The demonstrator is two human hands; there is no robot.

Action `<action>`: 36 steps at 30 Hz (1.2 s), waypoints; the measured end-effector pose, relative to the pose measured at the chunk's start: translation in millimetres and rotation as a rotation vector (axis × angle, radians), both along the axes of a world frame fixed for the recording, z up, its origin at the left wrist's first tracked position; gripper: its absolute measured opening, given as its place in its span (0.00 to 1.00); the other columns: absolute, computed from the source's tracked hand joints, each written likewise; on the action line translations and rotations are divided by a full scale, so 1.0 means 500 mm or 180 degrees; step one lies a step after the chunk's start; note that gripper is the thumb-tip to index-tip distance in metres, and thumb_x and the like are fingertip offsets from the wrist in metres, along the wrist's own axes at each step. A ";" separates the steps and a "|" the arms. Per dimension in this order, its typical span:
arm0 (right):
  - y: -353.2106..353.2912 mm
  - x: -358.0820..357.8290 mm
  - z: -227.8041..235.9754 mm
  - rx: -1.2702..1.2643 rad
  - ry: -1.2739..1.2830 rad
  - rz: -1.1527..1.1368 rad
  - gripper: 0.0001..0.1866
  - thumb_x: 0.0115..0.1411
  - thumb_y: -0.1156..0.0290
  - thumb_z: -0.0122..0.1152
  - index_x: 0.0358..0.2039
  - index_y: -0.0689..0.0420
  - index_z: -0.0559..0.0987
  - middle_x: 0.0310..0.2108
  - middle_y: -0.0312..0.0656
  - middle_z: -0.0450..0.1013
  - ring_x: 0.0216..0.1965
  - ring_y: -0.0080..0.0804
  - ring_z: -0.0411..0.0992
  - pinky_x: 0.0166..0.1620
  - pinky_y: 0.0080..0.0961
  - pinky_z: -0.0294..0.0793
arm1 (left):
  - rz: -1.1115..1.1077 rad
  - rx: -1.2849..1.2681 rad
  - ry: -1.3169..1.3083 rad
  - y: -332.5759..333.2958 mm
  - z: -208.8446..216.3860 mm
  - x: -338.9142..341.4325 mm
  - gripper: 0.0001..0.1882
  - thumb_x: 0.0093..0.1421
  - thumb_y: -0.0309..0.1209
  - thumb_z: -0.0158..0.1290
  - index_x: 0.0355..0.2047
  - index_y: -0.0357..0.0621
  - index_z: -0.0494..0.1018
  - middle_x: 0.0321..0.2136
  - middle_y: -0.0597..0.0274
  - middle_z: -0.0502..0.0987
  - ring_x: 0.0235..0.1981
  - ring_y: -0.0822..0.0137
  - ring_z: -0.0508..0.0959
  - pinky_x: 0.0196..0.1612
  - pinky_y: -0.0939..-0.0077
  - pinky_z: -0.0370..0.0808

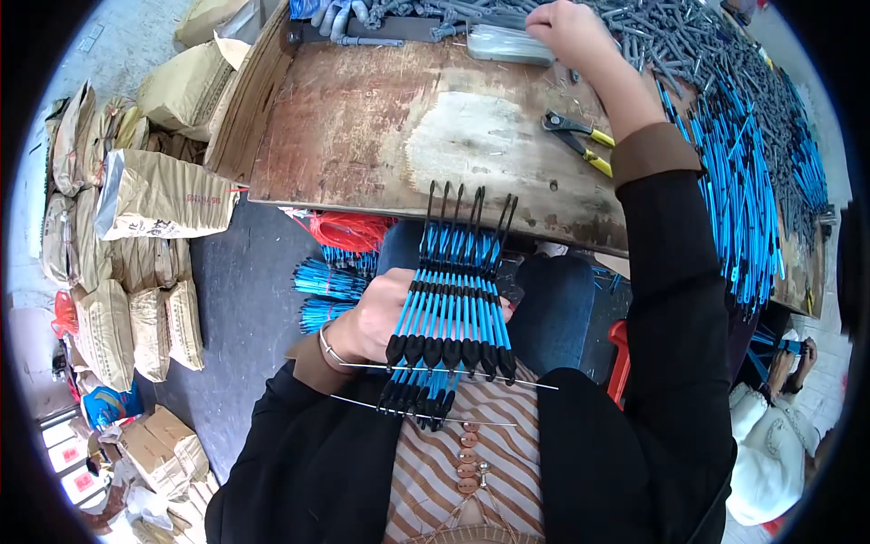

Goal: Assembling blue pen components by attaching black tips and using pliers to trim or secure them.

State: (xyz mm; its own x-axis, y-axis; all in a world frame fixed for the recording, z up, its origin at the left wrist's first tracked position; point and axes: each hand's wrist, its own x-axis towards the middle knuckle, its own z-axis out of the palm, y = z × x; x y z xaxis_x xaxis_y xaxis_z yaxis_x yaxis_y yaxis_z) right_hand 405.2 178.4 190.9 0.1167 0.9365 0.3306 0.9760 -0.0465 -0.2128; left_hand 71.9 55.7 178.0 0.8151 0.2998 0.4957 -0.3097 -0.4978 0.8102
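Note:
My left hand (376,313) is closed round a fan-like row of blue rods with black plastic joints (458,308), held above my lap. Two thin metal wires (535,384) run crosswise through the black ends nearest my chest. At the far side of the workbench, my right hand (571,32) has its fingers drawn together at the right end of a clear tray (509,59) of thin, pale, straight pieces. Whatever those fingertips pinch is too small to make out. Yellow-handled pliers (580,140) lie on the bench near my right forearm.
Grey plastic parts (671,36) heap along the back of the worn wooden bench (335,136). Loose blue rods (739,181) pile up at the right. Bundled blue rods (331,279) sit below the bench. Paper sacks (168,195) line the left; another person (770,444) is at the right.

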 end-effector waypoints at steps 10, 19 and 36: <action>0.076 -0.002 -0.055 -0.0326 -0.0905 0.0071 0.07 0.51 0.72 0.53 0.27 0.55 0.79 0.29 0.43 0.76 0.28 0.47 0.73 0.35 0.38 0.73 | -0.0259 -0.0301 0.0113 0.039 0.018 -0.003 0.11 0.56 0.30 0.53 0.35 0.36 0.77 0.38 0.54 0.79 0.34 0.59 0.80 0.38 0.73 0.77; -0.084 -0.058 0.006 0.0758 -0.0286 0.0115 0.06 0.54 0.73 0.53 0.29 0.60 0.78 0.29 0.41 0.75 0.25 0.42 0.71 0.31 0.33 0.72 | -0.0137 -0.0214 -0.0184 0.029 -0.011 -0.006 0.08 0.51 0.27 0.55 0.31 0.35 0.76 0.31 0.53 0.79 0.23 0.58 0.77 0.27 0.73 0.72; -0.420 -0.146 -0.064 -0.0485 0.0908 0.0322 0.10 0.52 0.80 0.55 0.35 0.61 0.79 0.25 0.43 0.70 0.23 0.40 0.68 0.30 0.30 0.68 | 0.0065 -0.0025 0.0012 0.011 -0.041 0.014 0.03 0.47 0.24 0.55 0.24 0.37 0.75 0.21 0.59 0.76 0.14 0.63 0.69 0.20 0.74 0.66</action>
